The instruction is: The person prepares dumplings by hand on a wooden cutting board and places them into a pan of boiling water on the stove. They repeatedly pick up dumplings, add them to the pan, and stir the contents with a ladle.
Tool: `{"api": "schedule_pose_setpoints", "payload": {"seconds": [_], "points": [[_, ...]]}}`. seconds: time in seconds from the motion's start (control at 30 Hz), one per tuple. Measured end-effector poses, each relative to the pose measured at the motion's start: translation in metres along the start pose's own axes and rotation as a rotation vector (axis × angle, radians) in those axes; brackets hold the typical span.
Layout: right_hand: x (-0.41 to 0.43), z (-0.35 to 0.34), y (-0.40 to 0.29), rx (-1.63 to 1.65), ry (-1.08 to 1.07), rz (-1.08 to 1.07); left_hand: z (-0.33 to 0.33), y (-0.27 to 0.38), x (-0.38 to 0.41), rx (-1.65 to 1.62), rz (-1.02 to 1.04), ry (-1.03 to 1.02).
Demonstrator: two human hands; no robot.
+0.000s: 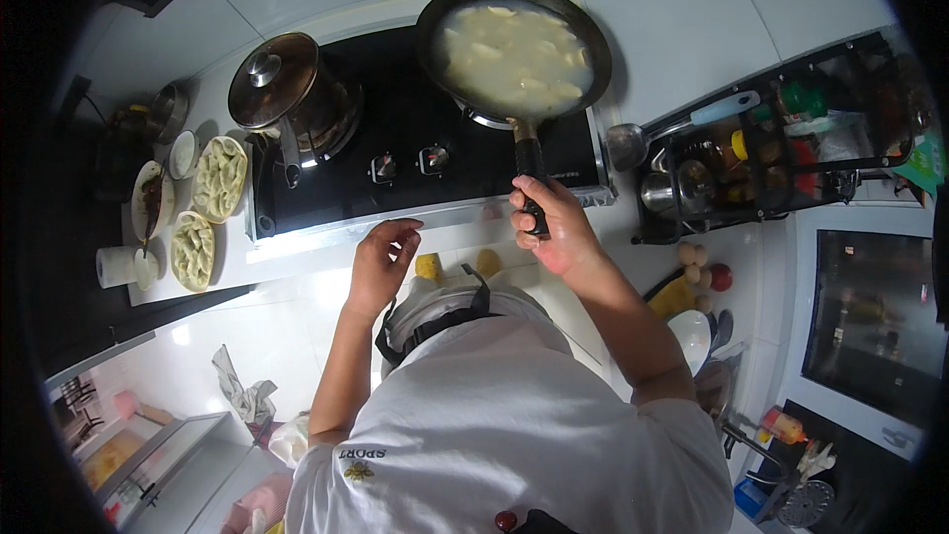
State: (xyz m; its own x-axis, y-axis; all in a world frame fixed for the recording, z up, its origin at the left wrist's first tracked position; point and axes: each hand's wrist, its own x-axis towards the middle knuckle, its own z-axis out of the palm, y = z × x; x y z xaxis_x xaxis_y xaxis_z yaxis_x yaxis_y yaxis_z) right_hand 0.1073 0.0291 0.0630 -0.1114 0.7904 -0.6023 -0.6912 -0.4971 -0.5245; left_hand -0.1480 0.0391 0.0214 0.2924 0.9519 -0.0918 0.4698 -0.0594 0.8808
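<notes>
My right hand (554,226) grips the black handle of a wok (424,59) on the right burner of the black gas stove (393,100). Dumplings (487,52) sit in cloudy liquid inside the wok. Just before the stove's front edge, my left hand (383,261) hangs with its fingers loosely curled and nothing in it. On the left burner stands a pot with a glass lid (276,81), its handle pointing towards me. Two stove knobs (383,168) lie between the burners.
Two plates of dumplings (219,176) rest on the left counter, beside an oval dish (153,196) and a paper roll (116,267). A spatula (629,147) leans by a black rack (764,204) at right. Eggs (686,254) and a white bowl (691,341) are nearer me.
</notes>
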Motion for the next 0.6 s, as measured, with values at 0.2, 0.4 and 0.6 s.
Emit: {"api": "schedule_pose_setpoints", "payload": {"seconds": [0.2,0.4,0.6], "points": [[0.001,-0.006,-0.001,-0.022,-0.002,-0.003,0.002,-0.002,0.000,-0.012,-0.001,-0.002],[0.011,-0.034,0.021,-0.050,-0.084,-0.031,0.003,-0.004,-0.003,0.027,-0.012,-0.019],[0.012,-0.039,0.033,-0.034,-0.101,-0.046,0.006,-0.007,-0.005,0.052,-0.017,-0.039]]}}
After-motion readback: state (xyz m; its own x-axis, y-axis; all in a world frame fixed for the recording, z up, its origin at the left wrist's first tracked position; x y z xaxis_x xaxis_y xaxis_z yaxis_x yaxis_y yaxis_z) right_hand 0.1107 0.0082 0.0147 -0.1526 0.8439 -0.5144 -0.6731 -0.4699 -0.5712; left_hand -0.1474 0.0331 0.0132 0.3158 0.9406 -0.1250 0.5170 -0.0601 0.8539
